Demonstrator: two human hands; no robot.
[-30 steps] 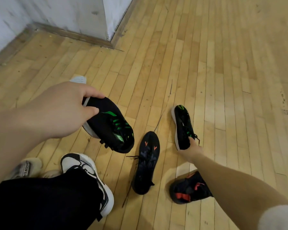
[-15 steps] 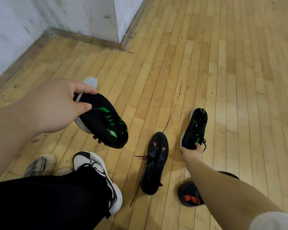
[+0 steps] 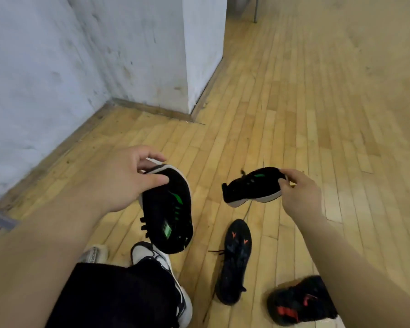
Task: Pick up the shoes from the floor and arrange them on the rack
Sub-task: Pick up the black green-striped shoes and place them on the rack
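My left hand (image 3: 118,183) grips the heel of a black sneaker with green stripes (image 3: 168,214), which hangs toe-down above the floor. My right hand (image 3: 298,192) pinches the heel of the matching black and green sneaker (image 3: 251,188), held sideways in the air with its toe to the left. On the floor lie a black shoe with orange marks (image 3: 234,261) and a black and red shoe (image 3: 301,301), partly behind my right forearm. No rack is in view.
A white pillar (image 3: 194,55) and a white wall (image 3: 33,79) stand ahead on the left. My own foot in a white and black sneaker (image 3: 159,256) and a beige shoe (image 3: 95,254) are at the bottom. Wooden floor (image 3: 329,102) stretches to the right.
My right hand has lifted the second black and green sneaker off the floor into the air. The view has tilted up, and my left hand has kept its sneaker.
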